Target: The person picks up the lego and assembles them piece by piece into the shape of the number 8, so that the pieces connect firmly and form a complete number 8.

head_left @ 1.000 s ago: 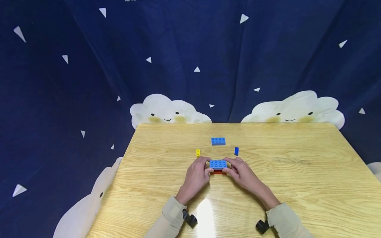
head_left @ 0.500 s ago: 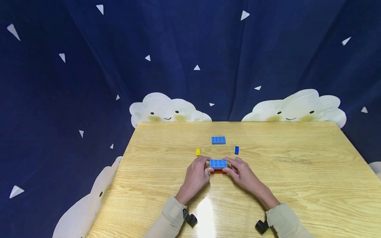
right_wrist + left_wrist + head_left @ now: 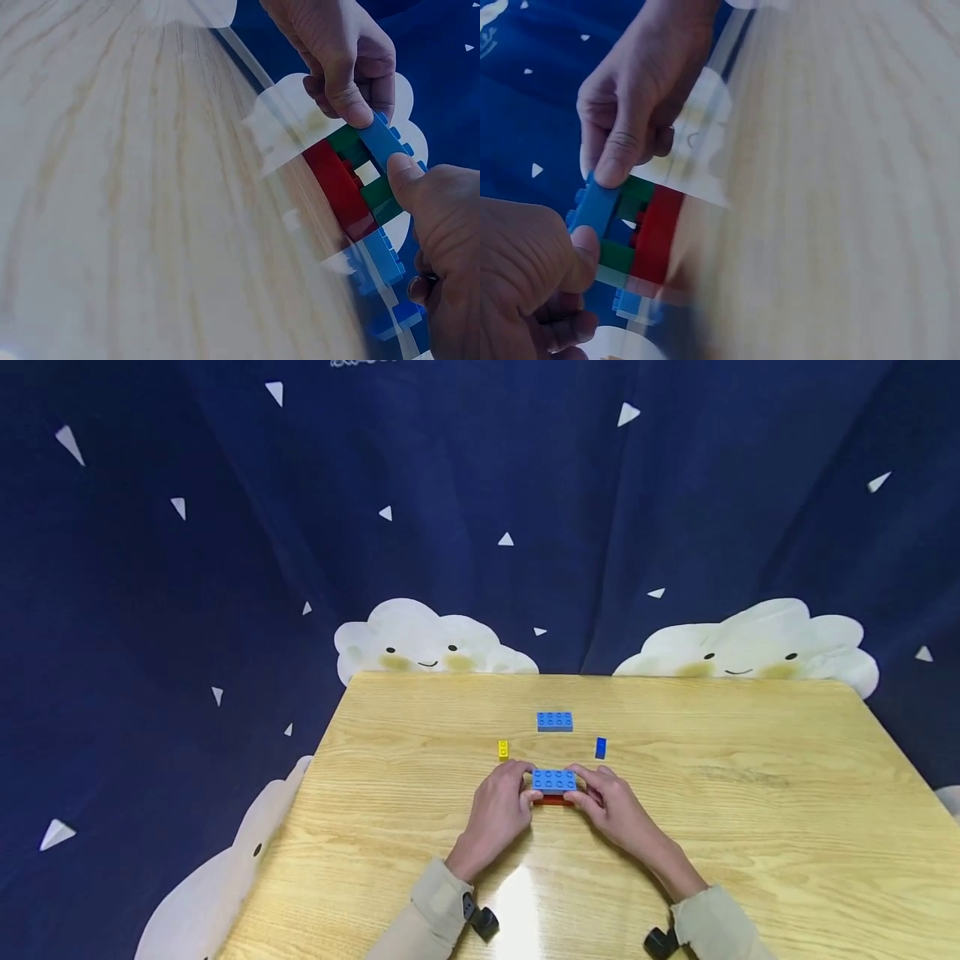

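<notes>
A light blue brick (image 3: 554, 781) tops a small stack at the middle of the table. Beneath it, two green bricks (image 3: 617, 256) stand apart, leaving a gap between them. They sit on a red brick (image 3: 339, 189) at the bottom. My left hand (image 3: 498, 806) pinches the blue brick's left end between thumb and fingers. At the other end, my right hand (image 3: 618, 806) pinches it in the same way. In the head view the top brick hides the green ones, and only a red strip shows below it.
Behind the stack lies another light blue brick (image 3: 555, 722). A small yellow brick (image 3: 503, 750) is just beyond the left hand, a small dark blue brick (image 3: 601, 748) beyond the right. A dark blue cloth (image 3: 450, 468) hangs at the wooden table's (image 3: 750, 843) far edge.
Both hands keep their hold on the blue brick and the stack stays in place. Only the head view has tilted slightly, shifting everything a little down and right.
</notes>
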Available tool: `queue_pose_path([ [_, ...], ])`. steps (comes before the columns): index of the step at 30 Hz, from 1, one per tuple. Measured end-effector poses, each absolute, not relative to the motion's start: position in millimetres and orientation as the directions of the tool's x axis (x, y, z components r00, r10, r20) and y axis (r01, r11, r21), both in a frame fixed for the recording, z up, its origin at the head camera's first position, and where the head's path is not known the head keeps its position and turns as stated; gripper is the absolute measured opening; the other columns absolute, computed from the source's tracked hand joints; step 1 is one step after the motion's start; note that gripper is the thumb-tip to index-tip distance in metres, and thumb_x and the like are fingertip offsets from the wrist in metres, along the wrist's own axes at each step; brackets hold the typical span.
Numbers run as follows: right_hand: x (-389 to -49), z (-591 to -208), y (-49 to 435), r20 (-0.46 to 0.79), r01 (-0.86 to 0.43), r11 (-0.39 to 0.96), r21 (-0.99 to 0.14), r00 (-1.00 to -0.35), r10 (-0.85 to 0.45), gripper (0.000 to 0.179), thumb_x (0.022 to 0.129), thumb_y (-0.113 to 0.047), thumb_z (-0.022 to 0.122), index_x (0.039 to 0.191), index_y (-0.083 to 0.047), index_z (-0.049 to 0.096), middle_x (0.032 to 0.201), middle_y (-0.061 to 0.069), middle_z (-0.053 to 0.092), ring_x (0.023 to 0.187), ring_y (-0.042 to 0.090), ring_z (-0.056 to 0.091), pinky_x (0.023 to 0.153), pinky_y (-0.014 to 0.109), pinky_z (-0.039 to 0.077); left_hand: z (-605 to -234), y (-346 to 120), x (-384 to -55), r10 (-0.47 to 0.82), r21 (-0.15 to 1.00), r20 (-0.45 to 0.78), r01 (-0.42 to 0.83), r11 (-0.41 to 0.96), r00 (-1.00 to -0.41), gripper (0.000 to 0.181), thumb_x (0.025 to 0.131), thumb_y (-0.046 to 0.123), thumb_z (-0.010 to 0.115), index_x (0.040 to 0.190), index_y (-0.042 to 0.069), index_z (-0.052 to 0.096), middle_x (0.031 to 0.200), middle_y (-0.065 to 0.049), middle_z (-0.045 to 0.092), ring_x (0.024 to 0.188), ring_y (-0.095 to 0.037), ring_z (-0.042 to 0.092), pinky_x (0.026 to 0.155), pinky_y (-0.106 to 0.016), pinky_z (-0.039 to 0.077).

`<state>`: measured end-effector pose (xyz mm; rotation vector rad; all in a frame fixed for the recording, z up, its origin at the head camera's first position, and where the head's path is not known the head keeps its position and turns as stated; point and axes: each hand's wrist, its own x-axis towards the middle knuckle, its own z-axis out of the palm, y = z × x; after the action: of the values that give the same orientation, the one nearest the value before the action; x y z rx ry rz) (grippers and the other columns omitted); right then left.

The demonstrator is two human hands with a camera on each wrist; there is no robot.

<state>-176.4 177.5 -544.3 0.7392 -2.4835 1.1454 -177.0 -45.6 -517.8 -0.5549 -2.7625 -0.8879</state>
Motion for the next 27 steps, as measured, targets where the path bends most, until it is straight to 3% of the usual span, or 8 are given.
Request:
queue_pose_path([
  [14,-175,-540,180,0.387,-0.508,0.570,-0.646,-0.861,-0.329,0.040,0.093,-0.012,0.079,0.130,0.000,0.070,0.071,-0.009,0.038,0.066,0.004,0.033,0.057,0.023,0.032,-504,-60,-179,0.404,0.502,0.199,0.447,0.741,-0.893,0.045,0.097,0.031,0.075,0.135,0.010,0.067,0.089,0.004,0.059,0.082,-0.011,0.052,0.069,-0.025,0.046],
  [20,-175,-539,181,0.385,-0.510,0.559,-0.654,-0.860,-0.334,0.040,0.093,-0.013,0.079,0.130,0.000,0.070,0.070,-0.009,0.040,0.066,0.005,0.034,0.057,0.023,0.033,-505,-70,-183,0.414,0.494,0.165,0.439,0.751,-0.895,0.051,0.095,0.028,0.078,0.141,0.010,0.064,0.092,0.000,0.062,0.089,-0.014,0.055,0.074,-0.029,0.049],
  [27,-175,-538,180,0.388,-0.516,0.559,-0.650,-0.857,-0.340,0.039,0.094,-0.015,0.078,0.129,-0.002,0.070,0.068,-0.011,0.039,0.066,0.005,0.034,0.058,0.023,0.033,-516,-79,-193,0.368,0.525,0.186,0.409,0.747,-0.911,0.054,0.093,0.021,0.081,0.142,0.009,0.063,0.084,0.005,0.052,0.077,-0.011,0.049,0.061,-0.025,0.042],
])
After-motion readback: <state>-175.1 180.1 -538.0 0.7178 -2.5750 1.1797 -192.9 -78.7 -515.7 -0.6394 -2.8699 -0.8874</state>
